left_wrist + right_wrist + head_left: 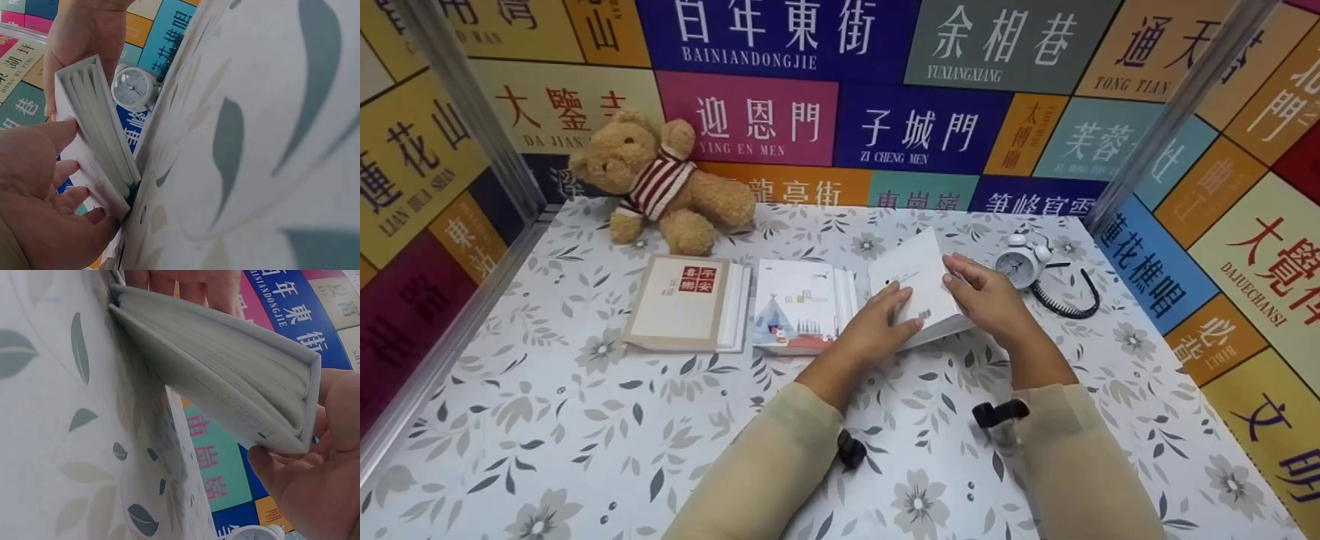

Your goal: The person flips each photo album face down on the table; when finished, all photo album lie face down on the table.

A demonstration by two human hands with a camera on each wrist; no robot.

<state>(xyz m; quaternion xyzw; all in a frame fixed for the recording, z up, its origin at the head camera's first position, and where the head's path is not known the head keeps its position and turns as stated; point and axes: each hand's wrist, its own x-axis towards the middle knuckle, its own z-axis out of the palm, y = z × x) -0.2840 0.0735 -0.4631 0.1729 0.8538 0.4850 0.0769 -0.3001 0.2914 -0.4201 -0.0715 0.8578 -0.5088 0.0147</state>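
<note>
A white photo album (928, 279) is held tilted, its spine raised toward the right and its opposite edge low by the table. My right hand (986, 296) grips the spine side, thumb on one cover and fingers on the other; the right wrist view shows the thick pages (225, 354) between the covers. My left hand (877, 322) holds the album's lower left part, with bent fingers against the cover in the left wrist view. To the left lie a white album with a tent picture (799, 304) and a beige album with red square characters (679, 304).
A teddy bear (660, 180) in a striped shirt leans against the back wall. Right of the hands stand a white alarm clock (1022, 261) and a black coiled headband (1069, 304). Flowered cloth (562, 420) covers the table, and printed panels (765, 120) wall it in.
</note>
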